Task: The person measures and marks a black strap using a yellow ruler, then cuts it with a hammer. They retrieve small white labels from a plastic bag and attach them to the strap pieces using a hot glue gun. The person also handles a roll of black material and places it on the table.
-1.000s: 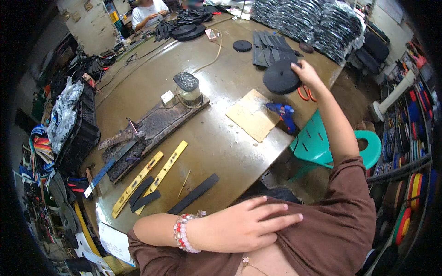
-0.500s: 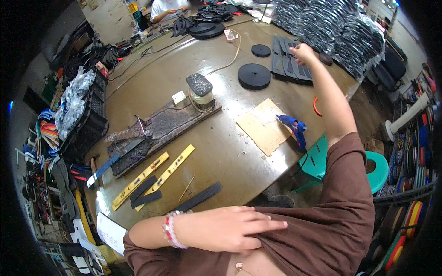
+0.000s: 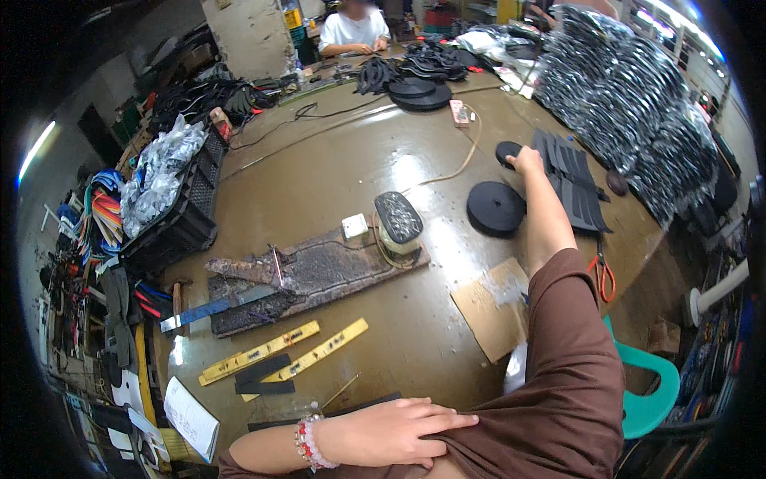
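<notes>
My right hand [image 3: 527, 162] is stretched far across the table, its fingers closed at the right edge of a small roll of black webbing [image 3: 506, 152]. Nearer along that forearm lies a larger roll of black webbing [image 3: 493, 209]. Flat black strips [image 3: 570, 180] are laid out just right of my right hand. Against the front of my brown shirt [image 3: 558, 367] rests my left hand [image 3: 395, 435], fingers stretched out and lying flat, a beaded bracelet [image 3: 309, 445] at its wrist. My right sleeve now covers most of the area beside the cardboard piece [image 3: 485, 319].
Orange-handled scissors [image 3: 604, 278] lie by the right table edge. A wooden board [image 3: 303, 279] carries a jar with a dark top [image 3: 399, 223]. Yellow strips [image 3: 319, 355] lie nearer. Plastic-wrapped stacks [image 3: 622, 104] rise at the back right; a black crate [image 3: 179, 211] stands left. Another person [image 3: 355, 32] works opposite.
My right hand has gone from above the black strips leftward to the small webbing roll. The view has tilted up and shifted, and my sleeve hides the blue glue gun. My left hand stays on the shirt.
</notes>
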`<control>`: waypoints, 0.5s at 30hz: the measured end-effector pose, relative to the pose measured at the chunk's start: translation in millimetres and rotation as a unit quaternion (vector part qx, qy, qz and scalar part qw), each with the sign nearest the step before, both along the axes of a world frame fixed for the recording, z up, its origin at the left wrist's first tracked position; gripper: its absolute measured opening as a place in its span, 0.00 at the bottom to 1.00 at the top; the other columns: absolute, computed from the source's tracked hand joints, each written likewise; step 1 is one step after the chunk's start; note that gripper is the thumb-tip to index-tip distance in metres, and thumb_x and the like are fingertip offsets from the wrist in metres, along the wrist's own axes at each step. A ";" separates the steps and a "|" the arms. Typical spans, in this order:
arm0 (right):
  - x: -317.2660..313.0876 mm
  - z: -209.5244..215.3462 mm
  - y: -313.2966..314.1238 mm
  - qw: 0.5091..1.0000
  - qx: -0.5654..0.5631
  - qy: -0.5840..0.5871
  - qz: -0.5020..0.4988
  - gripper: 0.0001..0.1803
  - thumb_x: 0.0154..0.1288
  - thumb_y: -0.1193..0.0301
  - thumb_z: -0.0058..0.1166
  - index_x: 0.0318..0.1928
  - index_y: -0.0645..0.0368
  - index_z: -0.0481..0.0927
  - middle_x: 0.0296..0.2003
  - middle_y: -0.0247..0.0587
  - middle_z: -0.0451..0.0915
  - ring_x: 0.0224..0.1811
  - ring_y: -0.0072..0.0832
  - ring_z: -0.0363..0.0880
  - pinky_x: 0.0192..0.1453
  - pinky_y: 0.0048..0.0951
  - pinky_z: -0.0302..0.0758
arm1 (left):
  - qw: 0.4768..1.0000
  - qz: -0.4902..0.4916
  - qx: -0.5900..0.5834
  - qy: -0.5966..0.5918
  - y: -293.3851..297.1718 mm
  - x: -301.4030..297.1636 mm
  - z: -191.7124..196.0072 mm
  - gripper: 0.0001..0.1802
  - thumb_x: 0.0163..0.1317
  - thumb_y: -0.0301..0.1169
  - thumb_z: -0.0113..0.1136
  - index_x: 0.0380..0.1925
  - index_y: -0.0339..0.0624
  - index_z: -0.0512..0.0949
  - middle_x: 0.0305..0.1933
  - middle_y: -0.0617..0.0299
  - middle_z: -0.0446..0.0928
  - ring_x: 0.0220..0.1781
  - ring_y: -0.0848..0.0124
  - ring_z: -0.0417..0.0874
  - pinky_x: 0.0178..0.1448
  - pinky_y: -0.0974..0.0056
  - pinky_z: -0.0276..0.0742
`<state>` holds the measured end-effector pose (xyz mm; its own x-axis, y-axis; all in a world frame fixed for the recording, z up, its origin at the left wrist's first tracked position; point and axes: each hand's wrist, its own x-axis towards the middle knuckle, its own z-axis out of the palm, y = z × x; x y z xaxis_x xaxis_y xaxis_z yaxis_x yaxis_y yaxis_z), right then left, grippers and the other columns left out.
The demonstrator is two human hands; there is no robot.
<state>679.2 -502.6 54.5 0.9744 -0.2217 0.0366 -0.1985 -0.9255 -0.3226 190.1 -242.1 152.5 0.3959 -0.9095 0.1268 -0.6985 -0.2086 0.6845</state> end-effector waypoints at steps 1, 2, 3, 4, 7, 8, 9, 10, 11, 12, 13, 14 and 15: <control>7.4 -6.1 1.9 1.000 0.001 -0.005 0.004 0.36 0.53 0.50 0.63 0.58 0.57 0.72 0.58 0.59 0.70 0.60 0.48 0.71 0.61 0.41 0.70 | 0.999 0.032 0.011 -0.029 2.4 2.5 -1.0 0.12 0.61 0.37 0.52 0.35 0.39 0.73 0.68 0.50 0.60 0.59 0.55 0.71 0.60 0.52 0.70; 14.6 -11.2 4.3 1.000 -0.001 -0.018 0.009 0.39 0.52 0.50 0.64 0.60 0.57 0.69 0.59 0.62 0.67 0.61 0.50 0.70 0.62 0.41 0.70 | 0.999 0.040 0.008 -0.034 3.7 4.1 -1.8 0.11 0.61 0.37 0.52 0.35 0.39 0.73 0.68 0.51 0.60 0.59 0.55 0.71 0.61 0.52 0.70; 21.3 -15.1 5.7 1.000 0.000 -0.019 0.003 0.42 0.52 0.48 0.63 0.63 0.56 0.65 0.60 0.66 0.64 0.62 0.52 0.67 0.63 0.42 0.68 | 0.998 0.046 0.005 -0.038 7.2 6.3 -2.1 0.11 0.61 0.36 0.51 0.35 0.40 0.73 0.68 0.51 0.61 0.60 0.55 0.71 0.62 0.52 0.69; 26.6 -19.1 7.6 0.999 0.003 -0.033 0.004 0.46 0.52 0.46 0.62 0.65 0.56 0.61 0.62 0.69 0.61 0.63 0.55 0.64 0.64 0.44 0.67 | 0.998 0.043 0.020 -0.032 9.4 7.7 -2.3 0.10 0.61 0.35 0.51 0.35 0.40 0.73 0.68 0.51 0.61 0.60 0.55 0.71 0.63 0.52 0.69; 35.8 -29.6 13.9 0.999 -0.015 -0.007 -0.033 0.47 0.51 0.40 0.58 0.68 0.46 0.59 0.64 0.68 0.56 0.67 0.58 0.56 0.67 0.53 0.59 | 0.994 0.102 -0.016 -0.032 19.1 13.9 -2.2 0.09 0.56 0.35 0.55 0.30 0.42 0.74 0.59 0.54 0.70 0.56 0.58 0.73 0.57 0.54 0.71; 35.7 -31.9 15.6 0.999 -0.028 0.011 -0.030 0.46 0.50 0.40 0.59 0.67 0.45 0.60 0.64 0.67 0.58 0.67 0.58 0.57 0.67 0.54 0.58 | 0.990 0.128 -0.040 -0.033 20.5 15.7 -2.7 0.09 0.54 0.36 0.57 0.28 0.42 0.74 0.54 0.56 0.75 0.53 0.60 0.74 0.54 0.56 0.72; 34.7 -33.3 18.0 0.999 -0.043 0.016 -0.014 0.46 0.50 0.41 0.59 0.66 0.45 0.60 0.63 0.65 0.59 0.67 0.58 0.57 0.67 0.54 0.58 | 0.991 0.124 -0.024 -0.034 19.5 17.7 -4.5 0.09 0.53 0.35 0.57 0.28 0.42 0.75 0.57 0.55 0.73 0.55 0.59 0.73 0.57 0.55 0.70; 32.2 -33.0 19.7 0.998 -0.059 0.023 -0.001 0.46 0.49 0.41 0.60 0.66 0.46 0.61 0.63 0.64 0.61 0.67 0.57 0.58 0.67 0.54 0.58 | 0.992 0.117 -0.010 -0.033 17.5 19.1 -6.8 0.09 0.53 0.35 0.57 0.28 0.42 0.75 0.59 0.55 0.72 0.58 0.59 0.72 0.61 0.54 0.68; 29.1 -30.3 21.6 0.996 -0.081 0.023 0.006 0.46 0.48 0.42 0.61 0.65 0.47 0.62 0.62 0.62 0.63 0.67 0.57 0.58 0.66 0.54 0.59 | 0.993 0.109 0.003 -0.034 15.0 20.3 -9.6 0.09 0.52 0.35 0.58 0.28 0.42 0.75 0.61 0.54 0.70 0.60 0.58 0.71 0.64 0.52 0.66; 24.6 -25.5 23.2 0.996 -0.077 0.033 0.015 0.46 0.47 0.43 0.62 0.64 0.47 0.62 0.61 0.61 0.64 0.66 0.56 0.59 0.66 0.53 0.60 | 0.993 0.104 0.003 -0.050 12.1 20.7 -12.6 0.08 0.52 0.35 0.58 0.28 0.43 0.75 0.62 0.53 0.69 0.60 0.58 0.71 0.64 0.51 0.66; 20.2 -17.5 24.9 0.996 -0.079 0.041 0.020 0.46 0.45 0.43 0.63 0.63 0.47 0.63 0.60 0.60 0.65 0.65 0.56 0.60 0.65 0.51 0.61 | 0.993 0.099 0.002 -0.065 10.7 20.6 -15.3 0.08 0.52 0.35 0.59 0.28 0.43 0.75 0.63 0.52 0.68 0.60 0.58 0.71 0.64 0.50 0.65; 13.4 -9.3 26.5 0.995 -0.082 0.052 0.025 0.46 0.44 0.44 0.64 0.63 0.48 0.64 0.59 0.59 0.67 0.65 0.55 0.62 0.65 0.49 0.63 | 0.993 0.091 -0.001 -0.076 9.2 19.3 -17.2 0.08 0.51 0.34 0.60 0.29 0.44 0.76 0.64 0.51 0.66 0.59 0.58 0.72 0.64 0.49 0.65; 8.4 2.3 28.2 0.995 -0.074 0.058 0.039 0.48 0.41 0.44 0.65 0.62 0.48 0.64 0.59 0.60 0.67 0.64 0.54 0.63 0.64 0.47 0.64 | 0.996 0.053 0.007 -0.067 11.2 19.4 -18.5 0.08 0.55 0.34 0.55 0.31 0.42 0.75 0.66 0.51 0.63 0.61 0.56 0.71 0.64 0.49 0.67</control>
